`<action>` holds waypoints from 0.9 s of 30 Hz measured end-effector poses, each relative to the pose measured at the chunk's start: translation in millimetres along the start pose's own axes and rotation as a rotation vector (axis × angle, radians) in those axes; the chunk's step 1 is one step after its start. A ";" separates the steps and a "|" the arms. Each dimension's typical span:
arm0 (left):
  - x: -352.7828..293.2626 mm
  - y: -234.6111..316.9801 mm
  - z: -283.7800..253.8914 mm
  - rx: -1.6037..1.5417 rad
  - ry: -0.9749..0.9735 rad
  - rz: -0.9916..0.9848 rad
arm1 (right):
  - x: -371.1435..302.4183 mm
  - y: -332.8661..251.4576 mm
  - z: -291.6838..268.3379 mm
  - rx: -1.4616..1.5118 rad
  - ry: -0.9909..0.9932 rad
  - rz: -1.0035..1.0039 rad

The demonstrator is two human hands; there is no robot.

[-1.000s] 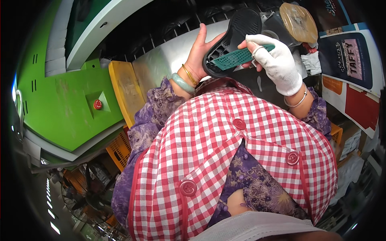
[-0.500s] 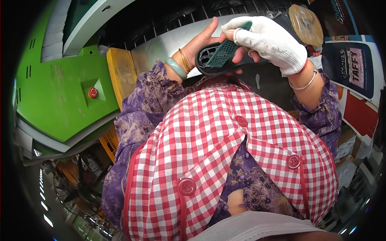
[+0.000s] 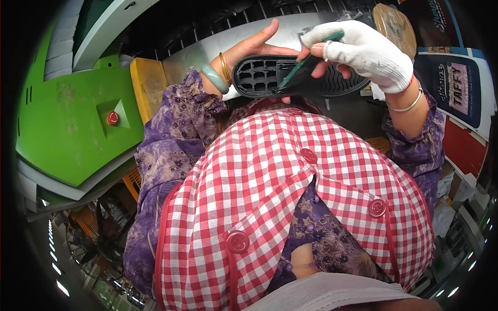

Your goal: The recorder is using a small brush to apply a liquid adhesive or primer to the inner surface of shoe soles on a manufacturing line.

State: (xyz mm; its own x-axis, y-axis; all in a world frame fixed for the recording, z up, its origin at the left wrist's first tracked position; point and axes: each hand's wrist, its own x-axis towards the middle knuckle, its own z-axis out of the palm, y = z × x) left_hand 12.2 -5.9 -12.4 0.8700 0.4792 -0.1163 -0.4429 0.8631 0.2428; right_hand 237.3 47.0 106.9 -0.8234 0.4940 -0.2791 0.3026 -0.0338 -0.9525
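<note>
A black shoe sole (image 3: 257, 76) lies lengthwise in front of my apron, its left part a grid of hollow cells and its right part marked with wavy ridges. My bare left hand (image 3: 251, 47) supports it from behind and below, thumb raised clear and a fingertip showing under the near edge. In my white-gloved right hand (image 3: 365, 54), thumb and fingers pinch a flat green perforated piece (image 3: 294, 73), seen nearly edge-on. It slants down leftward, its lower end at the sole near the end of the grid; whether it touches cannot be told.
On the left stands a green machine housing (image 3: 78, 119) with a red push button (image 3: 112, 118) and a worn yellow block (image 3: 148, 80) beside it. A metal surface (image 3: 207, 49) runs behind my hands. Printed boards (image 3: 456, 88) stand right, and a caged fan (image 3: 98, 228) is lower left.
The sole has turned to show its full length and extends further right. The green piece has swung from face-on to edge-on, while my right hand has shifted right.
</note>
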 end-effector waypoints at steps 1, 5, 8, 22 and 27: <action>1.9 0.3 5.5 -0.066 0.004 -0.031 | -3.8 4.6 -5.3 -0.005 0.008 0.027; -5.3 -3.8 10.3 0.274 0.290 0.008 | -25.0 24.8 -24.8 -0.024 0.128 0.116; -4.1 -7.1 5.5 0.231 0.284 0.142 | -30.6 44.4 -26.8 0.074 0.393 0.032; 40.7 -23.6 30.5 0.317 0.434 0.573 | -8.4 72.2 32.5 0.603 0.835 -0.254; 42.9 -22.1 27.4 0.305 0.459 0.585 | -13.4 62.7 37.1 0.609 0.742 -0.214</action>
State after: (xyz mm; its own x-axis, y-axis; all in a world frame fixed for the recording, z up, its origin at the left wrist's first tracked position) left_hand 65.2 -8.8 3.6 0.3099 0.9153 -0.2572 -0.6628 0.4019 0.6318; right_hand 249.5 6.0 46.4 -0.2584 0.9552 -0.1444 -0.2889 -0.2191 -0.9320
